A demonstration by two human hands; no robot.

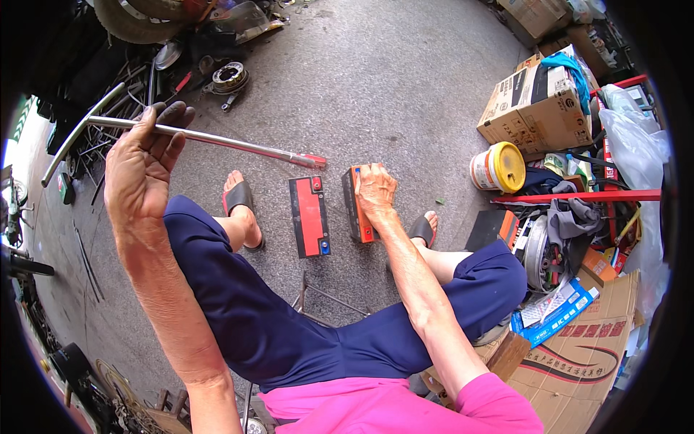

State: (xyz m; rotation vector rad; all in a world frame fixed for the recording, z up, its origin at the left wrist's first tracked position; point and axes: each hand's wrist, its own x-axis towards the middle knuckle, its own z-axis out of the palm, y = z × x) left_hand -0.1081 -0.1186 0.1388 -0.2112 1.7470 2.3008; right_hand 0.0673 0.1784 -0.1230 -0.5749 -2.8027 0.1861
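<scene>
My left hand (144, 163), raised at the left, is closed on a long silver T-handled rod (210, 137). A pale curved crossbar shows at its left end, and its right end is red. My right hand (377, 189) is wrapped over the far end of an orange-and-black battery (354, 210) that stands on the ground between my feet. Just left of it sits a second battery (309, 228) with a red top, black edges and a blue terminal corner. The two batteries are a small gap apart. My right fingertips are partly hidden.
A carton (535, 108) with a blue cloth and a yellow-lidded tub (499, 168) stand at the right, beside piled clutter and a flattened cardboard sheet (578, 354). Tyres (137, 25), metal parts and a round hub (230, 76) lie at the upper left. Thin stool legs (329, 295) show below me.
</scene>
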